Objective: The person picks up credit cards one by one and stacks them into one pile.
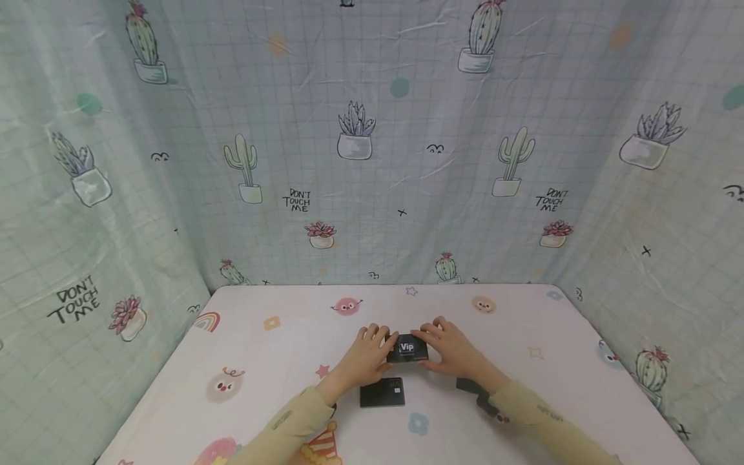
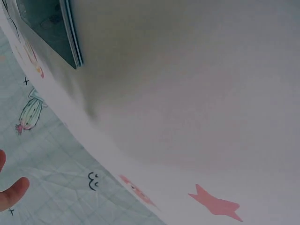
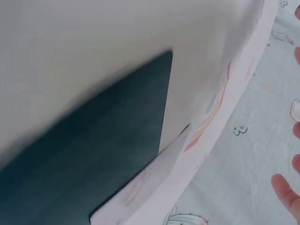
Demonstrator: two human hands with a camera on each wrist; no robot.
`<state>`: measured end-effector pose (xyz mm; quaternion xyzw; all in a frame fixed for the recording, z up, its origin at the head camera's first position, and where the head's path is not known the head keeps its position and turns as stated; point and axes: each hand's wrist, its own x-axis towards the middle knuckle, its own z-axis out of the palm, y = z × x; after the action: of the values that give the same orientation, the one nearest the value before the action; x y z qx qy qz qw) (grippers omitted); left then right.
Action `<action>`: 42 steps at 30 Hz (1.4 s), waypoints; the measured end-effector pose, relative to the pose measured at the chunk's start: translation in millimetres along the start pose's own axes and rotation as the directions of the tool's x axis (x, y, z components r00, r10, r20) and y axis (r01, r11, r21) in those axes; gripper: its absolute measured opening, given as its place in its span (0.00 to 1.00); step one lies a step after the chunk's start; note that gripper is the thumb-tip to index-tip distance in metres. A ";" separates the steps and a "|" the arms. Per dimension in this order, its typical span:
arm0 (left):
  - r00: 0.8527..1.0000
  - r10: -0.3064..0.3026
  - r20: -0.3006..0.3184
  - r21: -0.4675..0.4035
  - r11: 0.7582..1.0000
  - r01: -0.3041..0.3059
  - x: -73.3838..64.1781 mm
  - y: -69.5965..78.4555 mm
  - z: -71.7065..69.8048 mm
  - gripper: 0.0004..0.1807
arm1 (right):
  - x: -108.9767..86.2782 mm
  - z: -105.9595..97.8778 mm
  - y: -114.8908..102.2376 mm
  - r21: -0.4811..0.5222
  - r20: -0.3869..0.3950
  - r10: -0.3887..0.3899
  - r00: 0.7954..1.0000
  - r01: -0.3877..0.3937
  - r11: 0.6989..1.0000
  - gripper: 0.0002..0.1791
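A black card with "Vip" printed in white (image 1: 406, 349) is held between both hands. My left hand (image 1: 365, 358) pinches its left end, fingers at the upper corner and thumb below. At the card's right end, my right hand (image 1: 452, 352) pinches it the same way. Just in front lies a black card stack (image 1: 380, 394) with a small light square, below the left hand. The left wrist view shows dark stacked cards (image 2: 47, 28) with layered edges, and fingertips at the left. A dark flat panel (image 3: 103, 136) fills much of the right wrist view; cannot tell which item it is.
A dark flat object (image 1: 469, 386) lies partly hidden beneath the right wrist. The white tabletop (image 1: 279, 361) carries cartoon prints. Behind and beside it hangs a pale curtain (image 1: 401, 181) printed with cacti.
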<state>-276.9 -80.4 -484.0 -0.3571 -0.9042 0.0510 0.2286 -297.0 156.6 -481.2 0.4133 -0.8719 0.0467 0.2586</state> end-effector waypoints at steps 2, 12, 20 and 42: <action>1.000 -0.002 -0.001 0.001 1.000 0.002 -1.1 0.8 -0.5 0.32 | -1.0 -1.3 -2.9 0.004 0.006 0.011 1.000 -0.011 1.000 0.33; 1.000 -0.006 0.020 -0.013 1.000 0.006 -4.5 0.3 -7.7 0.33 | -2.9 -3.6 -12.8 0.034 -0.027 0.041 0.999 -0.040 0.999 0.33; 1.000 0.000 -0.005 -0.048 0.999 0.000 -10.9 -0.1 -10.4 0.32 | -3.9 -4.0 -18.0 0.033 -0.054 0.030 0.998 -0.028 0.999 0.34; 0.999 -0.036 -0.019 -0.050 0.998 0.035 -32.6 3.6 -16.4 0.33 | -4.3 -4.8 -34.9 0.088 -0.009 0.026 1.000 -0.025 0.996 0.33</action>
<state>-246.4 -100.7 -482.6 -0.3470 -0.9091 0.0210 0.2297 -266.8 138.2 -483.8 0.4128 -0.8728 0.0903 0.2441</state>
